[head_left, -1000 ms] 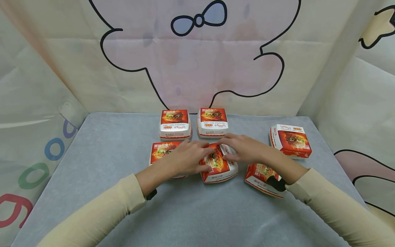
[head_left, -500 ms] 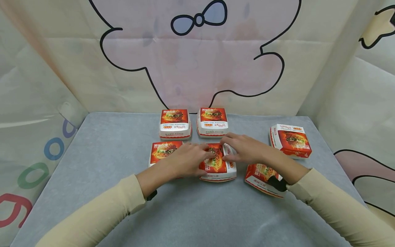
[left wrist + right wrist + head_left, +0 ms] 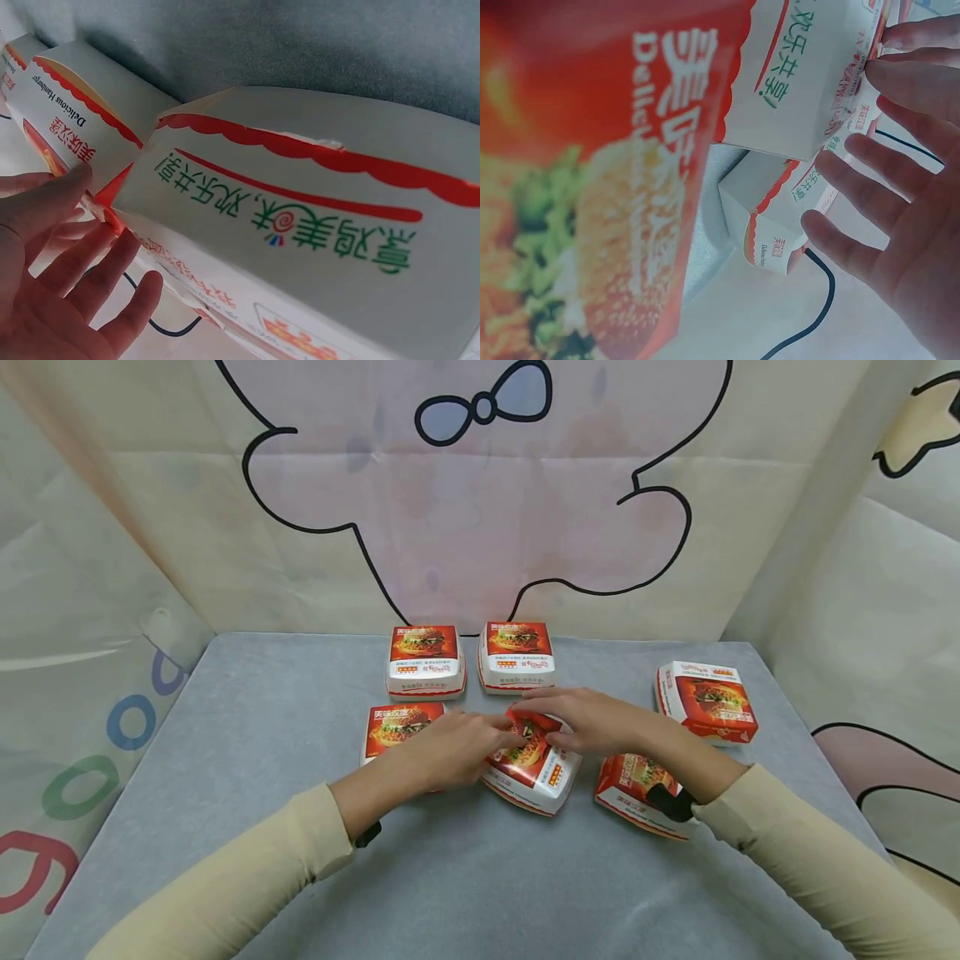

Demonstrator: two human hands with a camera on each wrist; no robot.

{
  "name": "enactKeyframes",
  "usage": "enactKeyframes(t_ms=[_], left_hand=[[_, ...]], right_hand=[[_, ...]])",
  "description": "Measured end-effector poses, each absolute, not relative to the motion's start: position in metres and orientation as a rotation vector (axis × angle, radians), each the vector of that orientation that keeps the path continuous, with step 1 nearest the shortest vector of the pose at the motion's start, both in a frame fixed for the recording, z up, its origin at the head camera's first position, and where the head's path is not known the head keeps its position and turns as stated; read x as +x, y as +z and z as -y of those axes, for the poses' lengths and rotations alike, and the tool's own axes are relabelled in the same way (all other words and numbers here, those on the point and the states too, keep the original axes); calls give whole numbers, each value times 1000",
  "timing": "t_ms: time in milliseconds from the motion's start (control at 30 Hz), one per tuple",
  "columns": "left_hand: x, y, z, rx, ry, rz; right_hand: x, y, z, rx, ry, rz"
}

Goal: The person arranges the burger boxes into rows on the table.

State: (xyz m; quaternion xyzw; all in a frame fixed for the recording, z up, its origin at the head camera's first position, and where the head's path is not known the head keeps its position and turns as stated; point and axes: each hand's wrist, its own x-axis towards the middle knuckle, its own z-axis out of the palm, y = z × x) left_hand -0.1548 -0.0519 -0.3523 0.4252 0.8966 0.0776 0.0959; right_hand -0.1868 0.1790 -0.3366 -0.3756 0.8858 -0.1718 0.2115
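A red-and-white hamburger box [image 3: 531, 768] sits in the middle of the table, turned at an angle with its front right corner toward me. My left hand [image 3: 457, 745] reaches over its left side, fingertips at the printed top. From the right, my right hand [image 3: 588, 720] lays its fingers along the far edge and its thumb near the top. Loosely spread fingers [image 3: 112, 274] show in the left wrist view, the thumb at the box's side [image 3: 90, 120]. The right fingers [image 3: 870, 187] look fairly straight. Under my left forearm lies another hamburger box [image 3: 401, 727], partly hidden.
Two hamburger boxes, one left [image 3: 425, 662] and one right [image 3: 517, 657], stand at the back. Another box [image 3: 708, 702] sits at the right, and one [image 3: 637, 793] lies partly under my right wrist. A grey cloth [image 3: 450, 893] covers the table, with printed curtains [image 3: 480, 527] behind.
The middle box has turned clockwise, its front right corner swinging toward me. My right fingers have shifted left over its far edge. The other boxes stay put.
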Motion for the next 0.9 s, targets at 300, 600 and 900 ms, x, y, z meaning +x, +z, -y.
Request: enactKeyframes(t_ms=[300,600,900], left_hand=[[-155,-353,53,1273,243,-2653],[-156,-352,52,1265,194,-2691],[-155,-352,52,1182,192,-2756]], right_hand=[[-186,-336,-178,-1017,-462,-2424],[-184,-336,-181,-937,-447,-2455],[-181,-337,-180,-891,-386,-2524]])
